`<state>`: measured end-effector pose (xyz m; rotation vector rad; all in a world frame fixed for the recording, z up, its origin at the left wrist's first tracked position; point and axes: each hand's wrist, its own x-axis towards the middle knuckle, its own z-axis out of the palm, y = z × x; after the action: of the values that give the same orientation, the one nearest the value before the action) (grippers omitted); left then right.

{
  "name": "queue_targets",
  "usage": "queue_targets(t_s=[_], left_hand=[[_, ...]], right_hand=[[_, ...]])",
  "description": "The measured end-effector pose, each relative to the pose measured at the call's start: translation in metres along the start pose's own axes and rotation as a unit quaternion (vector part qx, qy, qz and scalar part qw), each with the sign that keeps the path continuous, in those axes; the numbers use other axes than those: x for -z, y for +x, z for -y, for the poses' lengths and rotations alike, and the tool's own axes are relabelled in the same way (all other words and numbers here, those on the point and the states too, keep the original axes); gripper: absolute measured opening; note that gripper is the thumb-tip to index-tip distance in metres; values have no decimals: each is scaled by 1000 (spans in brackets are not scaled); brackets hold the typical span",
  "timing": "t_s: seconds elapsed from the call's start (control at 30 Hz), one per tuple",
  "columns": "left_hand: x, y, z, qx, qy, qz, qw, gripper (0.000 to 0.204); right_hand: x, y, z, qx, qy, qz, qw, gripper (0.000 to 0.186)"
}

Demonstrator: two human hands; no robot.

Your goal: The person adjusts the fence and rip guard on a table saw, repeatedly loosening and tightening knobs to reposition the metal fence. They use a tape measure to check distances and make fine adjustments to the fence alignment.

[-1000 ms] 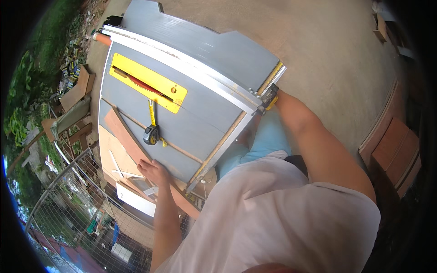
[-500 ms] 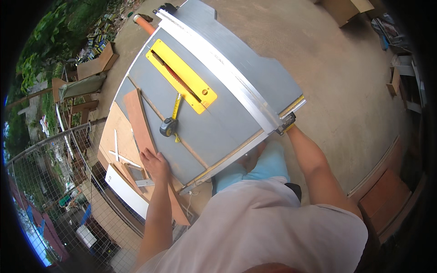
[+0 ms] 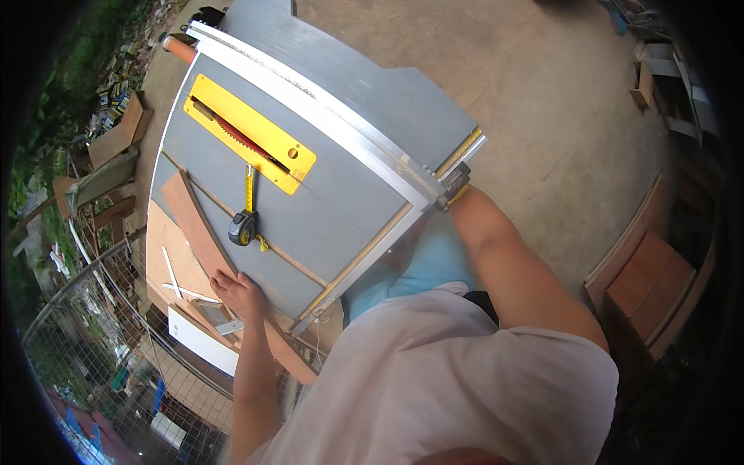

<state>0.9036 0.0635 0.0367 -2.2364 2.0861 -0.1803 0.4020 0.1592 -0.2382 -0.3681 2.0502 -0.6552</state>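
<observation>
A long reddish-brown wooden board (image 3: 200, 225) lies slanting along the left part of the grey table saw top (image 3: 325, 225). My left hand (image 3: 239, 294) grips it near its middle, fingers over one edge and thumb on the other side. Beside it, a black and grey tape measure (image 3: 243, 228) rests on the saw with its yellow blade pulled out a little toward the yellow throat plate (image 3: 248, 136). My right hand (image 3: 460, 198) is at the black end clamp (image 3: 454, 183) of the silver rip fence (image 3: 333, 128); its fingers are hidden there.
A toothed saw blade (image 3: 240, 136) shows in the throat plate's slot. At the saw's left lie a plywood sheet (image 3: 164, 244), thin white strips (image 3: 170, 271) and a white panel (image 3: 200, 341). Wire mesh fencing (image 3: 101, 333) stands farther left; wooden boards (image 3: 649, 275) are stacked at right.
The whole view has shifted, so the saw sits farther left in the picture. Both hands keep their places on the board and at the fence clamp.
</observation>
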Motion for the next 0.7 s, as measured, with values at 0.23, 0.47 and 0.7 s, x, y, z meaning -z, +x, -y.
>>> queue_targets(t_s=[0.23,0.47,0.7], left_hand=[[-1,0,-1,-2,-4,-10,1000,61],[2,-5,1,14,-21,-11,1000,62],[11,2,-4,40,-37,-16,998,64]], right_hand=[[-3,6,7,14,-2,-7,1000,39],[20,-3,20,31,-29,0,999,38],[26,-8,28,39,-51,-11,998,38]])
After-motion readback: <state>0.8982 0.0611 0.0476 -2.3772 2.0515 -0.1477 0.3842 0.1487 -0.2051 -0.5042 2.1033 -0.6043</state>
